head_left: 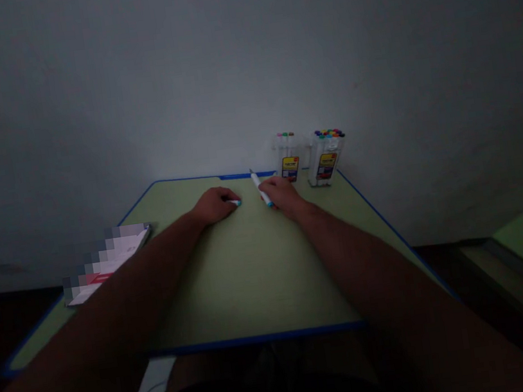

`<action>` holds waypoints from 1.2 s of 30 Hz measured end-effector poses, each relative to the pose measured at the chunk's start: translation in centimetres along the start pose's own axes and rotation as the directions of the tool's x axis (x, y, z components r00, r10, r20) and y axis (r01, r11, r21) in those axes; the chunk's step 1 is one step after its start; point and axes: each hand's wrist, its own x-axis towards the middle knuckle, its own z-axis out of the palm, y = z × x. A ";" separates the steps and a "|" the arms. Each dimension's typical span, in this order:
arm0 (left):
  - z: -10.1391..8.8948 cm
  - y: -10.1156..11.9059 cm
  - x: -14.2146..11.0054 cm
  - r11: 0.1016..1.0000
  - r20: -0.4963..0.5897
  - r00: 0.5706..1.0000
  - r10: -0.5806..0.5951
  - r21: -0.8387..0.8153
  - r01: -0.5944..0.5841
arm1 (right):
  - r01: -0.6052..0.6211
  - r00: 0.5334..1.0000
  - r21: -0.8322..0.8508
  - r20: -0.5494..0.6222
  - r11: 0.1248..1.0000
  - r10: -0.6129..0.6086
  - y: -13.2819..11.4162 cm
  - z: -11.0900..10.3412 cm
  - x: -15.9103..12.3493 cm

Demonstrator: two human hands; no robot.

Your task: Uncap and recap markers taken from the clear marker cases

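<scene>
Both my arms reach across a light green table [253,275] with a blue edge. My right hand [283,194] is closed round a white marker [261,190] that has a teal band near the fingers and its tip pointing up and away. My left hand [215,204] rests on the table with its fingers curled round a small teal and white marker cap [236,203]. The two hands lie close together, a short gap between them.
Two clear marker cases stand at the table's far right corner: one [288,156] behind my right hand, one [326,155] with several coloured caps further right. A white and red booklet [110,261] lies at the left edge. A grey wall rises behind. The scene is dim.
</scene>
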 end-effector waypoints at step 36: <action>-1.1 2.7 -7.3 0.915 -0.199 0.976 -0.085 -0.403 -0.002 | -0.145 0.966 0.242 0.245 0.959 0.085 -0.6 -1.3 -5.3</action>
